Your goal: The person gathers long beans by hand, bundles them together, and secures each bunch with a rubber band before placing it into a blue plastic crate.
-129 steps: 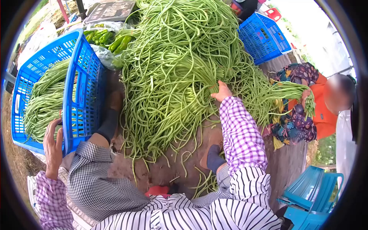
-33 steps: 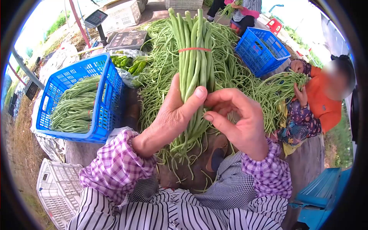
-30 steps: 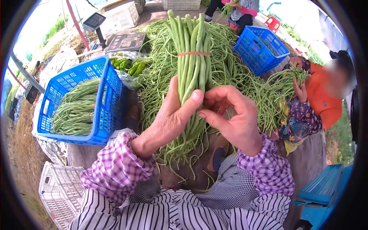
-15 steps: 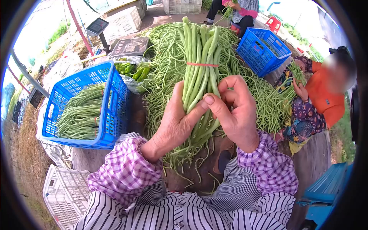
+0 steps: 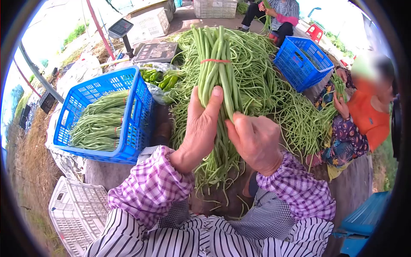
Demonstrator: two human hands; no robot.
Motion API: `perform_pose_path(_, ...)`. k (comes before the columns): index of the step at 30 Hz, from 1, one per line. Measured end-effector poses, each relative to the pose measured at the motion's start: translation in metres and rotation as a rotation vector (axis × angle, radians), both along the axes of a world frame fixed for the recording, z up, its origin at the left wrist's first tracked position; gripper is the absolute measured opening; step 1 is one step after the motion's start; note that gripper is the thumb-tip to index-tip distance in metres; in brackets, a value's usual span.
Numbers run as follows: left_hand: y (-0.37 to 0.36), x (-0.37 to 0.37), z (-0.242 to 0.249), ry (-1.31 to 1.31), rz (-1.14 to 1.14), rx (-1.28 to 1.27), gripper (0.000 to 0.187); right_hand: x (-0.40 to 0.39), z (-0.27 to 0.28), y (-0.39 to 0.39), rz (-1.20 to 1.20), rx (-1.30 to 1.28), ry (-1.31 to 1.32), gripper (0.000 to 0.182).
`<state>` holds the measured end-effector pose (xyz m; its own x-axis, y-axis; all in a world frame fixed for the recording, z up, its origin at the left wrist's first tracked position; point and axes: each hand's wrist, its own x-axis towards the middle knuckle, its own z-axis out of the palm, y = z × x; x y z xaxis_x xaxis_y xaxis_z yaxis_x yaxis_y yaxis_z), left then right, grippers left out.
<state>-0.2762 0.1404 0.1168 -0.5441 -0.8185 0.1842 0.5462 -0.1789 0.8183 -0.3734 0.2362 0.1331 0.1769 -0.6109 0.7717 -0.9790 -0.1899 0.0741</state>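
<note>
My left hand (image 5: pixel 201 124) is wrapped round a bundle of long green beans (image 5: pixel 216 79), its thumb lying across the front. A red band (image 5: pixel 215 61) circles the bundle above my hand. The bean tips point up and away from me, and the tails hang below toward the ground. At the bundle's right side my right hand (image 5: pixel 254 139) is closed, thumb and forefinger pinching a long bean at its edge. Behind the bundle spreads a large heap of loose long beans (image 5: pixel 261 85).
A blue crate (image 5: pixel 145 107) at the left holds banded bean bundles. Green peppers (image 5: pixel 168 82) lie in a bag near a scale (image 5: pixel 156 52). Another blue crate (image 5: pixel 295 66) stands back right. A person in orange (image 5: pixel 364 113) holds beans at the right; another person sits behind. White crate (image 5: pixel 79 210) lower left.
My right hand has turned and closed its fingers against the bundle's side, where before they were more spread. The bundle has tilted slightly left, and the view has shifted.
</note>
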Motion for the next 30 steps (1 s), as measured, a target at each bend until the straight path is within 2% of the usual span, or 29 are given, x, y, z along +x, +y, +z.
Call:
perform_pose_path(1,-0.005,0.002,0.005,0.0,0.001,0.069,0.032,0.002,-0.009,0.004,0.012,0.038,0.093,0.016)
perform_pose_path(2,-0.011,0.005,0.008,0.002,0.001,0.137,0.032,0.006,-0.014,0.009,0.056,0.064,0.045,0.016)
perform_pose_path(4,-0.033,0.008,0.006,-0.009,0.055,0.086,0.032,0.008,-0.018,0.015,0.147,0.117,-0.044,0.015)
perform_pose_path(5,-0.036,0.009,0.004,-0.015,0.079,0.115,0.033,-0.002,-0.013,0.011,0.146,0.049,-0.201,0.016)
perform_pose_path(6,-0.036,0.011,0.007,-0.025,0.097,0.146,0.034,-0.004,0.003,0.016,0.098,0.113,-0.651,0.012)
perform_pose_path(7,-0.036,0.013,0.005,-0.038,0.072,0.104,0.035,-0.01,0.017,0.016,0.205,0.024,-0.98,0.01)
perform_pose_path(9,-0.033,0.011,0.001,-0.05,0.003,0.022,0.037,-0.038,0.041,0.028,0.198,-0.151,-1.15,0.017)
perform_pose_path(10,-0.03,0.011,0.001,-0.067,-0.031,0.014,0.039,-0.048,0.053,0.033,0.296,-0.287,-1.298,0.017)
perform_pose_path(12,-0.024,0.012,-0.001,-0.105,-0.104,-0.007,0.044,-0.076,0.07,0.053,0.595,-0.366,-1.456,0.017)
perform_pose_path(15,-0.014,0.011,-0.005,-0.172,-0.21,-0.053,0.045,-0.085,0.069,0.061,0.695,-0.2,-1.361,0.015)
perform_pose_path(16,-0.009,0.01,-0.007,-0.196,-0.252,-0.075,0.046,-0.067,0.068,0.053,0.505,-0.196,-1.336,0.012)
perform_pose_path(17,-0.003,0.008,-0.009,-0.186,-0.278,-0.082,0.046,-0.063,0.06,0.05,0.414,-0.058,-1.354,0.015)
perform_pose_path(19,0.008,0.008,-0.006,-0.203,-0.346,-0.135,0.047,-0.044,0.051,0.034,0.177,-0.034,-1.139,0.019)
perform_pose_path(20,0.013,0.009,-0.005,-0.212,-0.376,-0.161,0.048,-0.046,0.044,0.03,0.142,0.005,-1.052,0.021)
perform_pose_path(25,0.023,0.008,-0.009,-0.221,-0.478,-0.243,0.051,-0.044,0.029,0.023,0.116,-0.049,-0.808,0.026)
perform_pose_path(28,0.021,0.006,-0.012,-0.226,-0.514,-0.273,0.05,-0.042,0.034,0.03,-0.001,0.05,-0.794,0.028)
perform_pose_path(30,0.02,0.009,-0.01,-0.245,-0.519,-0.291,0.05,-0.042,0.032,0.029,0.043,0.044,-0.857,0.023)
